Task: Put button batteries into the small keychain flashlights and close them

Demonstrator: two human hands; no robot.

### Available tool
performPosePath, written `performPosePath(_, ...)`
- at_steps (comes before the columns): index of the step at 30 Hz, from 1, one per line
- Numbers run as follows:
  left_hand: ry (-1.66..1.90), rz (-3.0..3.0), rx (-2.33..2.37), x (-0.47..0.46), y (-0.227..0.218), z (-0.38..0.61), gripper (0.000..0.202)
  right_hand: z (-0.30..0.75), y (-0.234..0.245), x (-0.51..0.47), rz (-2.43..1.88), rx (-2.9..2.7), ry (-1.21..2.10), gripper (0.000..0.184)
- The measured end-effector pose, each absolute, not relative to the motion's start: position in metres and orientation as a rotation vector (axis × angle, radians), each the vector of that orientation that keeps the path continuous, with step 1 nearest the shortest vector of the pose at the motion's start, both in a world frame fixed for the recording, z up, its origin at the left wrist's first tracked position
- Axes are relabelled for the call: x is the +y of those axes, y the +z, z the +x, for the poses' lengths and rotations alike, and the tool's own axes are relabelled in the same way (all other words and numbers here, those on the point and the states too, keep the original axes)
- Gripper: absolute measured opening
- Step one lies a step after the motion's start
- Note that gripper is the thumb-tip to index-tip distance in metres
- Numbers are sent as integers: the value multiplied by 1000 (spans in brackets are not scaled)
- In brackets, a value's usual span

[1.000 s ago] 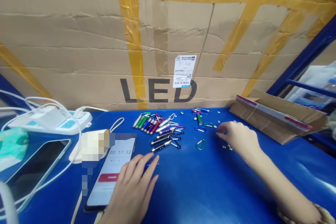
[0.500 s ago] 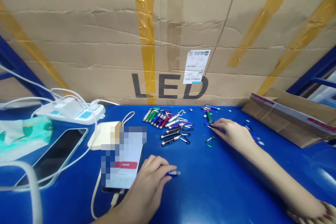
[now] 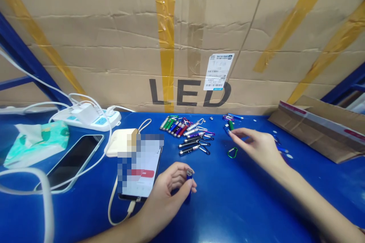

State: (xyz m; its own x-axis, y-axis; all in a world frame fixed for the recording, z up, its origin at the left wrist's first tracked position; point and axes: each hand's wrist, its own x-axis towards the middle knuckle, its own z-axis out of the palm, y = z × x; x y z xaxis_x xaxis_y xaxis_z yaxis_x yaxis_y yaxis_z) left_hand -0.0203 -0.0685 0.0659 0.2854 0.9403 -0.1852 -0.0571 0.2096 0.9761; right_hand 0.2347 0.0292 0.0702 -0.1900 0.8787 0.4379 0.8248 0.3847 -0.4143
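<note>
My left hand (image 3: 172, 188) is closed around a small blue flashlight (image 3: 189, 177), held upright with its silver end facing up, above the blue table. Farther back on the right, my right hand (image 3: 261, 146) pinches a small blue and silver piece (image 3: 227, 129), perhaps a cap with its clip; the fingertips partly cover it. Right behind those fingers lies a green tube (image 3: 231, 124). A loose green carabiner (image 3: 232, 152) rests on the table in front of them. Several mini flashlights with carabiner clips, among them a black one (image 3: 188, 150), lie in a curved row between the hands.
A big cardboard box (image 3: 119, 45) walls off the back. To the left are a phone with a lit screen (image 3: 142, 182), a cream power bank (image 3: 119, 140), a dark phone (image 3: 71, 163), a tissue pack (image 3: 42, 140) and a power strip (image 3: 105, 123) with cables. An open carton (image 3: 319, 133) stands right.
My left hand has turned the blue flashlight from lying sideways to upright. My right hand has lifted the small blue piece slightly off the table. The whole view has shifted a little.
</note>
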Motion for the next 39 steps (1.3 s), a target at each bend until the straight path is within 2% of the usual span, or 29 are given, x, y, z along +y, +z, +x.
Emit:
performPosePath(8, 862, 1144, 1070, -69, 63, -20, 29, 185, 83, -17, -1024, -2141, 424, 20)
performPosePath(16, 902, 1190, 1130, -71, 65, -21, 18, 182, 81, -21, -929, -2010, 746, 17)
performPosePath(19, 942, 1164, 1123, -70, 63, -21, 26, 179, 79, -24, -888, -1975, 822, 16)
performPosePath(22, 949, 1152, 1095, -70, 63, -22, 37, 173, 76, -30, -837, -1962, 832, 13)
performPosePath(27, 848, 1142, 1102, -70, 67, -21, 38, 167, 67, -38, -727, -2041, 790, 12)
performPosePath(34, 771, 1071, 1069, -68, 64, -19, 42, 168, 67, -46, -541, -2156, 378, 18)
performPosePath(39, 827, 992, 938, -67, 65, -20, 46, 168, 65, -43, -531, -2133, 424, 15)
